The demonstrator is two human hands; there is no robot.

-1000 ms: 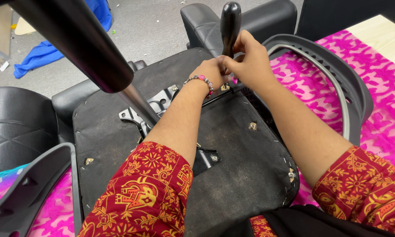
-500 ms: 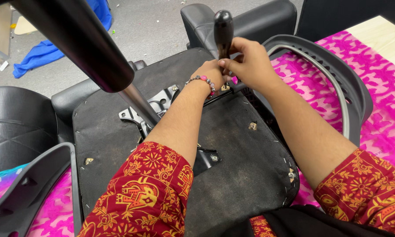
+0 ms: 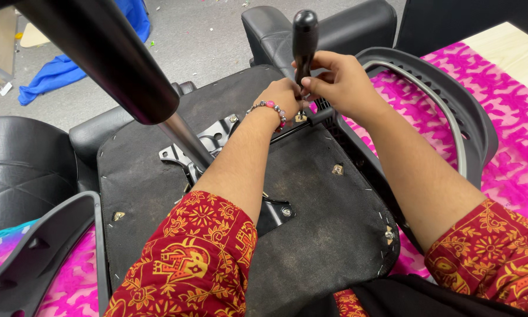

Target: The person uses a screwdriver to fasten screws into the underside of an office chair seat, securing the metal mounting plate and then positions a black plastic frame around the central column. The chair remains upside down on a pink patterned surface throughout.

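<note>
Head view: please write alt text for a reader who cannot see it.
Both hands work a black-handled screwdriver at an armrest bracket on an upturned office chair seat: the right hand grips the handle, the left hand steadies its tip.

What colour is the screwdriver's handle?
Black, seen in the head view: screwdriver handle, gripped by the right hand.

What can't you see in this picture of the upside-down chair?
- Head view: the tip of the screwdriver is hidden behind the left hand and right hand.
- The fastener it works on is covered by the same hands.
- The metal pole is cut off by the top edge, so its far end is unseen.
- Part of the metal plate lies under the left forearm.
</note>
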